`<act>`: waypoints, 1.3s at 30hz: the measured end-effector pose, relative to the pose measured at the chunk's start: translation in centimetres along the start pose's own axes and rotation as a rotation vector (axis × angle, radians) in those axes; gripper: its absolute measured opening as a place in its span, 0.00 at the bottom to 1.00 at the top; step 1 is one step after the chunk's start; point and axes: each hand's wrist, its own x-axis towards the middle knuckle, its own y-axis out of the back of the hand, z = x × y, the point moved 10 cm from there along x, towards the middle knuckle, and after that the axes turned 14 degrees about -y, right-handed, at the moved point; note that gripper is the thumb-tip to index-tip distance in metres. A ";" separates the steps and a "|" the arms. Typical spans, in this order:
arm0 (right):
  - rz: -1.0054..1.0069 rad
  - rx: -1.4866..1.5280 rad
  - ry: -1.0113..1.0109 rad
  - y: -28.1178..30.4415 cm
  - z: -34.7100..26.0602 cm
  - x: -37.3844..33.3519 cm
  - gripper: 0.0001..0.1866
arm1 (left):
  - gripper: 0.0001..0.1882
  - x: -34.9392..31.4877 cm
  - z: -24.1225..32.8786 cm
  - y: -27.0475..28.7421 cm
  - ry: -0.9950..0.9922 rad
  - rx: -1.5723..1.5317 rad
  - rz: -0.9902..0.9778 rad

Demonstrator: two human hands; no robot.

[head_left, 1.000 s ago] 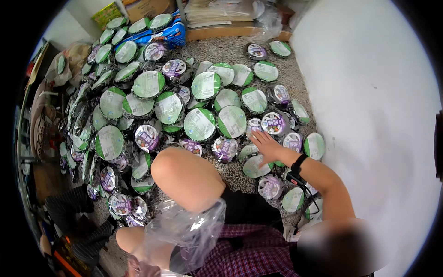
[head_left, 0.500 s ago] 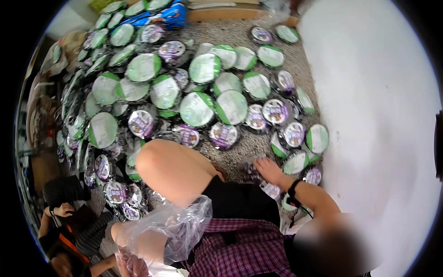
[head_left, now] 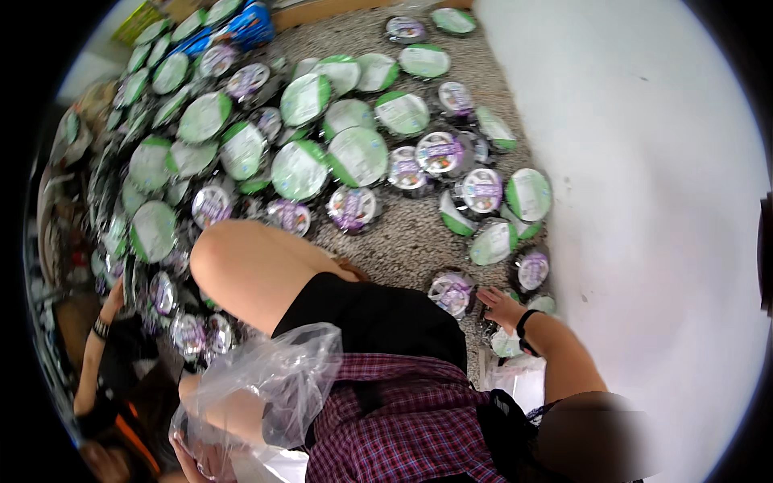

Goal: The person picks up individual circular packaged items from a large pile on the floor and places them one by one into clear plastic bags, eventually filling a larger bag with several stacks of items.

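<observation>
My right hand (head_left: 501,308), wearing a dark wristband, is low over the carpet with its fingers stretched out. Just left of its fingertips lies a round, plastic-wrapped tub (head_left: 451,292) with a purple and white label; a small gap shows between them. Under and beside the palm are more wrapped tubs, partly covered by the hand. At the lower left, my left hand (head_left: 193,460) grips a large clear plastic bag (head_left: 270,386), whose film spreads over my leg and blurs some fingers. The bag looks slack, and I see no tub in it.
Many wrapped tubs (head_left: 302,169), green-lidded or purple-labelled, cover the carpet (head_left: 394,241) and pile up leftwards. A white wall (head_left: 628,177) bounds the right side. A co-worker's arm (head_left: 95,346) reaches into the pile at left. A blue package (head_left: 245,28) lies at the far left.
My right hand has drawn back rightwards from the purple-labelled tub, which now lies in plain sight on the carpet. The co-worker's arm has stretched toward the pile. The whole view has shifted.
</observation>
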 end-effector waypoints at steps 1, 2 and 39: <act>-0.033 -0.052 -0.005 -0.2 -0.4 1.0 0.39 | 0.17 -0.4 0.6 -1.6 0.127 -0.140 0.178; -0.065 -0.106 -0.012 -0.3 -0.8 1.9 0.39 | 0.11 -1.5 0.3 -1.5 0.246 -0.285 0.358; -0.222 1.451 0.661 45.1 -39.2 4.6 0.39 | 0.14 -12.1 1.3 -0.1 -0.451 0.483 -0.012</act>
